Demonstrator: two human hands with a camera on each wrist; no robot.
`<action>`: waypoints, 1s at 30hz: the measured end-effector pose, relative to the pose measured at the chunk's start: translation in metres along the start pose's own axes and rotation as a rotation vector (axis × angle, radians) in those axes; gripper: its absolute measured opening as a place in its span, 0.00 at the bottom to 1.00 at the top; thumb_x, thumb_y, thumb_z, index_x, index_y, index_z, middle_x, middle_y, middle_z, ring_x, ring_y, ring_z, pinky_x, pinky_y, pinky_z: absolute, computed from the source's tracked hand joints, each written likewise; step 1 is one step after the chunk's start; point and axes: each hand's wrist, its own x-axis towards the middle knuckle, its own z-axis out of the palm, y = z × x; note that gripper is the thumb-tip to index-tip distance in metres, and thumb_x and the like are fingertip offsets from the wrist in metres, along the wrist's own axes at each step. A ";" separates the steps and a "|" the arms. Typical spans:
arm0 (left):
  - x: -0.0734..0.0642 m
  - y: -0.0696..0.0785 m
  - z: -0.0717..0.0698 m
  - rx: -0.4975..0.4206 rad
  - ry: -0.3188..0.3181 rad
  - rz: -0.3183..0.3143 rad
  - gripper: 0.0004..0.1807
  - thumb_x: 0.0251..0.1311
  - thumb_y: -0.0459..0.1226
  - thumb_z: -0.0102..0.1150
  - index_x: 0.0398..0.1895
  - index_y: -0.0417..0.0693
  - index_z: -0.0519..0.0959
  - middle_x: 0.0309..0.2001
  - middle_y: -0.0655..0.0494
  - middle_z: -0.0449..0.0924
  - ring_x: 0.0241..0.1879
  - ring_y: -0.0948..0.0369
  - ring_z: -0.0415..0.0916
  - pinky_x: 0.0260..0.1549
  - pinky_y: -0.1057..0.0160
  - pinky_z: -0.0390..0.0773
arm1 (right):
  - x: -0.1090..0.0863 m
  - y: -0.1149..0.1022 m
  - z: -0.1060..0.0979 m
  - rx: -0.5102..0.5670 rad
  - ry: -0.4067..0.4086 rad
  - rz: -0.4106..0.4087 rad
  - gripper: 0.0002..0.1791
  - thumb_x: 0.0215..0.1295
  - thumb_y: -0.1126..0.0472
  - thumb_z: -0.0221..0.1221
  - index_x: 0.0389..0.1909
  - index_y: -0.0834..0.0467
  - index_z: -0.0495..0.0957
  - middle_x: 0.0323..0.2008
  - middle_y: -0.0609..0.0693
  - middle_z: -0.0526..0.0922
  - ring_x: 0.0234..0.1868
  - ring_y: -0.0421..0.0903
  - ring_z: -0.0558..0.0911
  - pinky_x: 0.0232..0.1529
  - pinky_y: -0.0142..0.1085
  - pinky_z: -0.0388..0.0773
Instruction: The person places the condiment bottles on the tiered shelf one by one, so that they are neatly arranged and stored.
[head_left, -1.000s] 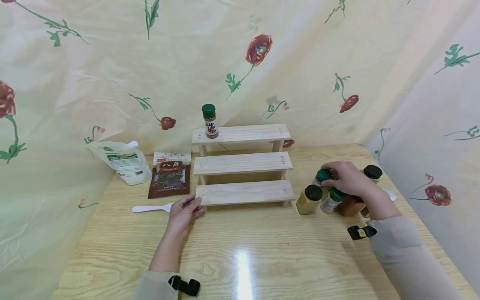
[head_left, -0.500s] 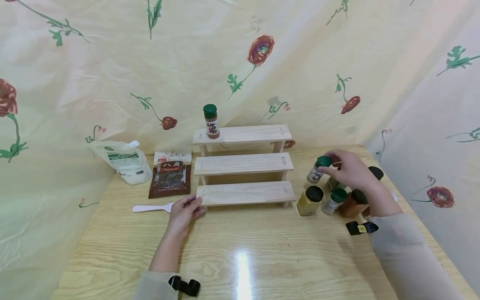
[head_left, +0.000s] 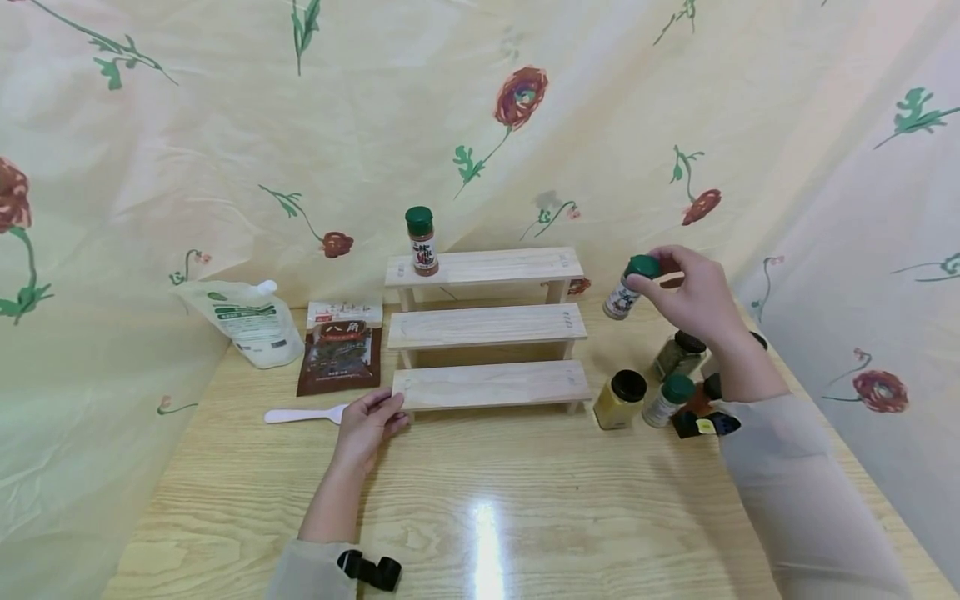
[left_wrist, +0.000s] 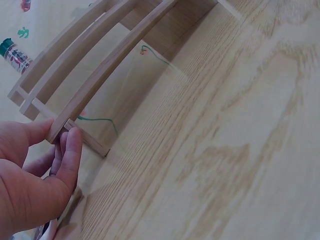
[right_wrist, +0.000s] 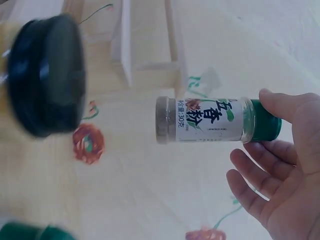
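Observation:
My right hand (head_left: 693,292) pinches the green cap of a spice shaker (head_left: 630,287), which hangs tilted in the air right of the rack's top tier. In the right wrist view the shaker (right_wrist: 210,120) shows a white label and a greyish-brown powder. My left hand (head_left: 365,433) grips the left end of the lowest board of a three-tier wooden rack (head_left: 491,386); thumb above, fingers below the board (left_wrist: 95,85) in the left wrist view. Another green-capped shaker (head_left: 423,243), with reddish contents, stands upright at the left of the top tier.
Right of the rack stand a yellow black-capped jar (head_left: 619,400), a green-capped shaker (head_left: 667,401) and a dark-green jar (head_left: 679,356), with more jars partly behind my right arm. Left lie a brown spice packet (head_left: 341,348), a white spouted pouch (head_left: 247,323) and a white spoon (head_left: 303,415).
My right hand has lifted the green-capped shaker out from among the jars, raising it up and slightly left. The left hand has stayed on the rack.

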 end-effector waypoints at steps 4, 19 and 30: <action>0.000 0.000 -0.001 -0.003 -0.001 0.001 0.24 0.71 0.28 0.58 0.65 0.24 0.67 0.38 0.54 0.79 0.31 0.64 0.82 0.41 0.68 0.88 | 0.009 -0.012 0.004 0.012 0.033 -0.007 0.26 0.69 0.50 0.65 0.55 0.66 0.77 0.46 0.60 0.81 0.45 0.49 0.77 0.38 0.14 0.72; 0.002 0.000 -0.002 0.005 0.000 0.001 0.23 0.70 0.28 0.58 0.64 0.24 0.68 0.36 0.54 0.79 0.31 0.63 0.81 0.39 0.69 0.88 | 0.038 -0.043 0.028 0.069 0.065 -0.107 0.22 0.69 0.55 0.66 0.54 0.66 0.79 0.44 0.59 0.82 0.44 0.51 0.79 0.39 0.20 0.75; 0.001 0.001 -0.001 0.025 0.010 -0.001 0.22 0.70 0.28 0.60 0.63 0.24 0.70 0.36 0.53 0.80 0.31 0.63 0.82 0.36 0.70 0.87 | 0.056 -0.060 0.046 0.100 0.027 -0.113 0.22 0.69 0.55 0.66 0.57 0.65 0.78 0.46 0.58 0.81 0.46 0.51 0.78 0.44 0.29 0.78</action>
